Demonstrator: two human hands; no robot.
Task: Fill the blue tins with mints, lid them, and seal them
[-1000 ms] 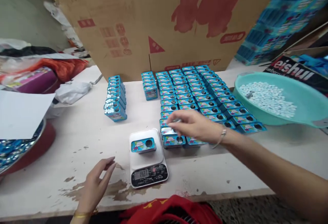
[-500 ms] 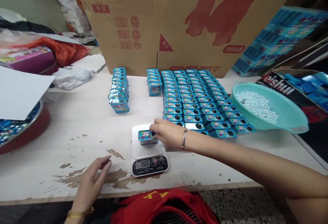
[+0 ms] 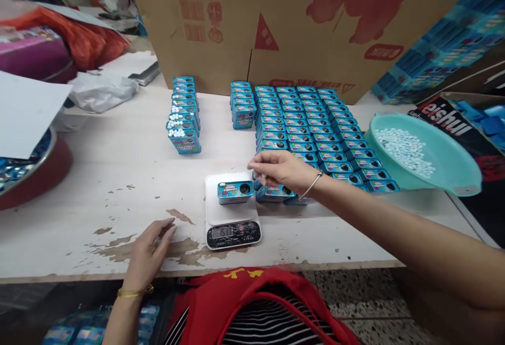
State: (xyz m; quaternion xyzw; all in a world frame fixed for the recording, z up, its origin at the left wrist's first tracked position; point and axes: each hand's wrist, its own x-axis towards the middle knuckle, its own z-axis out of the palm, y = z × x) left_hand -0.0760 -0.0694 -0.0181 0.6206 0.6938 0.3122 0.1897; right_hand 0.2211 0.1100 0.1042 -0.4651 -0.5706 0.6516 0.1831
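A white kitchen scale point(image 3: 210, 214) with a black front panel stands on the table before me. On its platform sits a small blue candy tin point(image 3: 231, 191), its dark round opening at the right end of the lid. My right hand point(image 3: 278, 170) hovers just right of and above this tin, apart from it, thumb and fingertips pinched together; what they hold, if anything, is too small to tell. Beneath it are the nearest tins point(image 3: 276, 192) of a dense block. My left hand point(image 3: 150, 247) rests at the table's front edge, left of the scale, empty, with thumb and fingers apart.
A turquoise basin point(image 3: 453, 176) of white candies point(image 3: 402, 150) stands at the right. Tins point(image 3: 184, 142) topped with white candies form a row at the left; a shorter row point(image 3: 243, 116) stands mid-table. Behind rises a cardboard box point(image 3: 221, 66). A red basin point(image 3: 55, 169) sits far left.
My right hand has let go of the tin on the scale and moved up and right, uncovering the lid's opening. The scale's digits have changed. My view has tilted down.
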